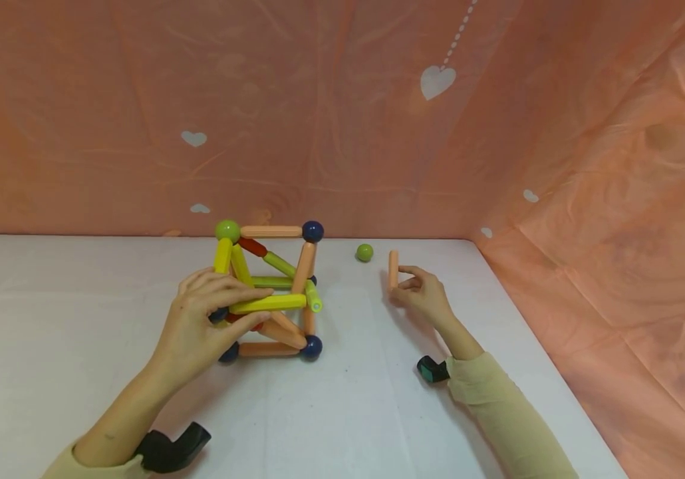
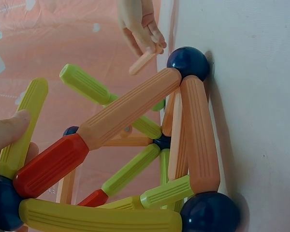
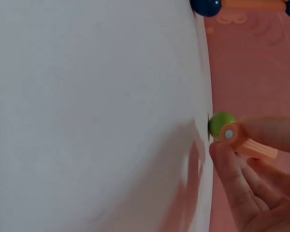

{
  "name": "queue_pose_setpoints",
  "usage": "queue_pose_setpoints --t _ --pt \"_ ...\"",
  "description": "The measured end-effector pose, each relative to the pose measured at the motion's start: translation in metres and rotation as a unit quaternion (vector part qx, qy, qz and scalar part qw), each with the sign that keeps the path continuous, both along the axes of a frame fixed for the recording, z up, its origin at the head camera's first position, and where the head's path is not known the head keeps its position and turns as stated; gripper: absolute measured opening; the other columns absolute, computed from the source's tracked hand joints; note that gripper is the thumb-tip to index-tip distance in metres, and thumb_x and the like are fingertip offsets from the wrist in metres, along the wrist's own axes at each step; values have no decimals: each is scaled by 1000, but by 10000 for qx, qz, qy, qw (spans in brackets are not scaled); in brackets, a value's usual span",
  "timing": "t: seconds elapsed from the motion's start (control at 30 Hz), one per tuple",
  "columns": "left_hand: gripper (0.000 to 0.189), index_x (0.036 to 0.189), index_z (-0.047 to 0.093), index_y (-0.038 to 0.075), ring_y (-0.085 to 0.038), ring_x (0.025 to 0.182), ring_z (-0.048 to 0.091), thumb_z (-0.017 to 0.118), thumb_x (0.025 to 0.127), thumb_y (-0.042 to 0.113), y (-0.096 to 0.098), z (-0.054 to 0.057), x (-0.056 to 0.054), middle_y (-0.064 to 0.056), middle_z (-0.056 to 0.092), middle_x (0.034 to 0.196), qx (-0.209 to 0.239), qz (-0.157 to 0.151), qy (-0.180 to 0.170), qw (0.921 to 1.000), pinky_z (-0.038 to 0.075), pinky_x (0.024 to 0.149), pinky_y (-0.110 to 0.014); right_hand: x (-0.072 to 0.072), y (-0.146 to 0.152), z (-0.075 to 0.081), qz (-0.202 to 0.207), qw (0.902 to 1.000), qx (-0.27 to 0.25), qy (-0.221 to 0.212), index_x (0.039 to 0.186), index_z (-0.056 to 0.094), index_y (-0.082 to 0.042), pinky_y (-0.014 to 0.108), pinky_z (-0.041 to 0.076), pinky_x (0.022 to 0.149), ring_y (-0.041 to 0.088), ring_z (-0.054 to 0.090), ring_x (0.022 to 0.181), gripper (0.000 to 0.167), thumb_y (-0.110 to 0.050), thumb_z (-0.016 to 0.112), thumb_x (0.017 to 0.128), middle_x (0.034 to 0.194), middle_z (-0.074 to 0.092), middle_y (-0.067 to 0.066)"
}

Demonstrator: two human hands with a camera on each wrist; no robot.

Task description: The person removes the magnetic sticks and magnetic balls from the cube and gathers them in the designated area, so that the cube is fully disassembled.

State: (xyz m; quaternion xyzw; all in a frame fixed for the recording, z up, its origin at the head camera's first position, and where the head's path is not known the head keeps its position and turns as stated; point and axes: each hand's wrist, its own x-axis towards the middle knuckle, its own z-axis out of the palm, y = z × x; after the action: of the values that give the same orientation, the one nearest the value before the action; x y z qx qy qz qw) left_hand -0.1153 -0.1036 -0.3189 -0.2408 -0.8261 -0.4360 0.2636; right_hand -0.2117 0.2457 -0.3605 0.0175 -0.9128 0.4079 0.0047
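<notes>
A frame of magnetic rods and balls stands on the table, with dark blue balls (image 1: pixel 310 347) at lower corners and a green ball (image 1: pixel 227 231) at the upper left. My left hand (image 1: pixel 195 322) pinches a yellow rod (image 1: pixel 267 304) at the frame's near side; in the left wrist view its lower end meets a dark blue ball (image 2: pixel 2 203). Off to the right, my right hand (image 1: pixel 425 296) pinches an orange rod (image 1: pixel 393 269) between thumb and fingertips, apart from the frame. A silvery magnet (image 3: pixel 228 134) shows in that rod's end in the right wrist view.
A loose green ball (image 1: pixel 364 253) lies on the white tabletop (image 1: pixel 342 412) between the frame and the right hand, toward the back. Behind and at the right hangs an orange cloth (image 1: pixel 342 120) with white hearts. Black wrist cameras (image 1: pixel 171 449) sit by both cuffs.
</notes>
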Motion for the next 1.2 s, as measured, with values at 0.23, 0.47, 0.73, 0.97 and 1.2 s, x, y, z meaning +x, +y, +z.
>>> queue_pose_setpoints --t 0.23,0.47,0.73,0.97,1.2 --pt "35 97 77 10 -14 94 49 86 64 2 1 0 0 0 71 85 -16 -17 -13 10000 28 102 -50 -8 -1 1 -119 9990 305 -294 126 58 2 20 48 67 16 67 74 50 -11 72 80 93 72 19" --pt "35 97 77 10 -15 93 51 85 65 2 2 1 -1 0 71 85 -44 -66 -16 10000 28 102 -51 -15 -1 2 -384 9947 803 -510 114 66 3 21 44 68 21 61 85 40 -19 70 80 92 71 17" --pt "35 98 77 11 -16 93 51 86 65 3 2 2 -1 0 71 86 -90 -97 -82 9999 28 102 -51 -13 0 2 -451 9939 418 -918 115 63 7 16 45 61 5 61 60 41 -18 70 83 83 70 13" --pt "36 97 77 10 -13 92 49 86 63 1 2 1 -2 0 70 84 -10 -102 5 9999 28 101 -50 -12 0 3 -208 9906 767 -1109 126 56 1 22 45 69 10 60 64 51 -27 69 86 88 67 11" --pt "37 98 77 10 -13 91 49 86 63 1 2 0 -2 0 70 84 0 -101 15 9999 28 100 -50 -11 -6 3 -316 9907 787 -1060 133 50 0 27 49 74 20 65 80 58 -28 70 86 107 63 17"
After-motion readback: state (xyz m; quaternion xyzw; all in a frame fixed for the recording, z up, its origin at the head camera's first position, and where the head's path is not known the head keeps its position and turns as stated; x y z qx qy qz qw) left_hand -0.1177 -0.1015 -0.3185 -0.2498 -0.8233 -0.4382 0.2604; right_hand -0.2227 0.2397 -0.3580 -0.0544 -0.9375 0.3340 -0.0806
